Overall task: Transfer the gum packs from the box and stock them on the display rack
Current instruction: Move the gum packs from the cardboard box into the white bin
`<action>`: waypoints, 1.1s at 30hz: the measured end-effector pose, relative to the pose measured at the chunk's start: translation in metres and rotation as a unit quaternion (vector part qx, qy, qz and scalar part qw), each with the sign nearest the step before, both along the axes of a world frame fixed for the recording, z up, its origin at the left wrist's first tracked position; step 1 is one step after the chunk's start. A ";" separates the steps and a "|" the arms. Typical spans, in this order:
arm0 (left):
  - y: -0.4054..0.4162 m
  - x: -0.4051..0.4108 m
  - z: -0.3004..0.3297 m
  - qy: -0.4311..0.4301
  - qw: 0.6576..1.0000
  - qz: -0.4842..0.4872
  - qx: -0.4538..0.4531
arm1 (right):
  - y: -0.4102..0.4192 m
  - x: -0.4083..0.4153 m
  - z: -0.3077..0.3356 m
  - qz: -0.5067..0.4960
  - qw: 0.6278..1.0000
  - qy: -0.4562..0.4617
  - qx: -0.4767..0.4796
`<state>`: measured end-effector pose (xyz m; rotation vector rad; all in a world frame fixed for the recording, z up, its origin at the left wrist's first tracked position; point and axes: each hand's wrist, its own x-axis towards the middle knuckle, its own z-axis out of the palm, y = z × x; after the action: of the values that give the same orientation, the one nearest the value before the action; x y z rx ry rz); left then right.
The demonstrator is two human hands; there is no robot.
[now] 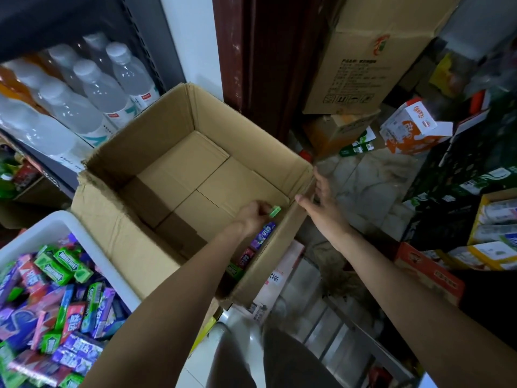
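An open cardboard box stands in the middle, nearly bare inside. My left hand reaches into its near right corner and pinches a green gum pack. Against the same inner wall lie a purple gum pack, a pink one and a green one. My right hand rests with straight fingers on the outside of the box's right wall, thumb at the rim. At the lower left a white display bin is heaped with several green, purple and pink gum packs.
A cooler with water bottles stands behind the box at the left. Stacked cartons, an orange-and-white case and shelves of boxed goods crowd the right side. Cartons lie under the box on the tiled floor.
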<state>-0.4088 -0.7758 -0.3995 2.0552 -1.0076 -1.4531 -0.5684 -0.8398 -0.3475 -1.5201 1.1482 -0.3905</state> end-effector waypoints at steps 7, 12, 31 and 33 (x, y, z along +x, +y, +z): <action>0.004 0.005 -0.002 0.022 0.998 -0.009 0.051 | 0.000 0.000 -0.004 0.004 1.000 0.000 0.002; 0.010 0.005 -0.003 0.094 0.992 0.033 0.081 | 0.004 0.001 -0.003 -0.006 1.000 0.000 -0.004; 0.008 -0.010 0.033 0.120 0.993 0.005 -0.018 | 0.010 0.006 0.009 -0.025 0.999 0.023 -0.021; 0.009 -0.010 0.039 0.106 0.994 0.004 -0.034 | 0.010 0.005 0.013 -0.021 0.999 0.030 -0.013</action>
<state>-0.4190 -0.7667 -0.3607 1.8095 -0.9485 -1.5723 -0.5630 -0.8300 -0.3345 -1.5415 1.2278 -0.3922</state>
